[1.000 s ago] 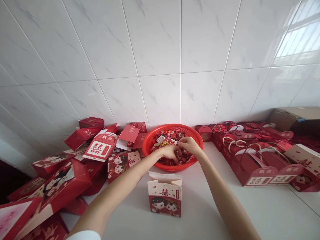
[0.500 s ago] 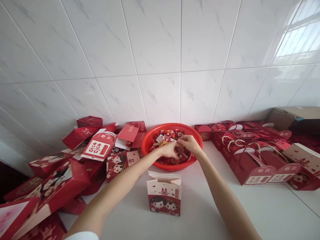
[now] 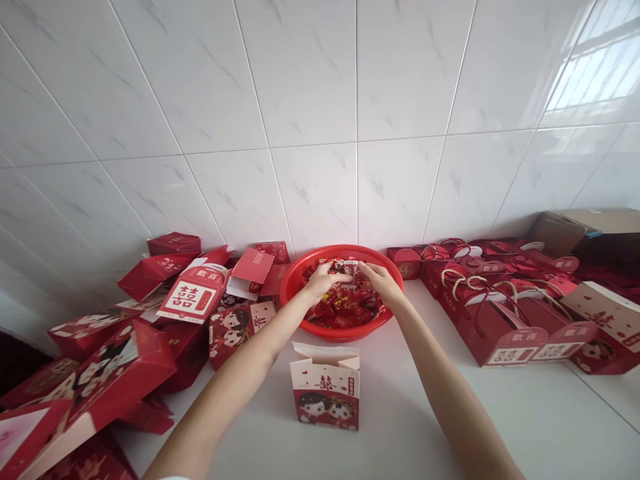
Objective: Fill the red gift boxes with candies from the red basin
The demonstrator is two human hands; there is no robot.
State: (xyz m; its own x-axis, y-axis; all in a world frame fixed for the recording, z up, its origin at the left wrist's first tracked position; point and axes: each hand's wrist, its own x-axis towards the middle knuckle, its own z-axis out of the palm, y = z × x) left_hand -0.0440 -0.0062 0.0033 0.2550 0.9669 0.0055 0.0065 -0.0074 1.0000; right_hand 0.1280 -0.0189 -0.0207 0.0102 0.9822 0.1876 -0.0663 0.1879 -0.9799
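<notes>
A red plastic basket (image 3: 289, 313) stands against the wall and holds many wrapped candies (image 3: 345, 305), mostly red. Over its left half, my left hand (image 3: 321, 283) has its fingers apart near a small candy packet (image 3: 351, 269) with patterned white edges. My right hand (image 3: 381, 281) reaches in from the right, its thumb and fingertips closed at that packet's right side. In front of the basket, an upright red and cream gift box (image 3: 326, 400) with two cartoon figures has its top flaps up.
Red gift boxes (image 3: 193, 293) lie piled loosely at the left. Rows of red boxes with rope handles (image 3: 505, 327) stand at the right. Behind them is a brown cardboard box (image 3: 565, 230). A white tiled wall (image 3: 320, 193) closes off the back of the white table (image 3: 395, 400).
My hands have moved apart over the basket, the left one leftwards. The patterned packet now shows between them. The gift box stands as before; the view has shifted slightly.
</notes>
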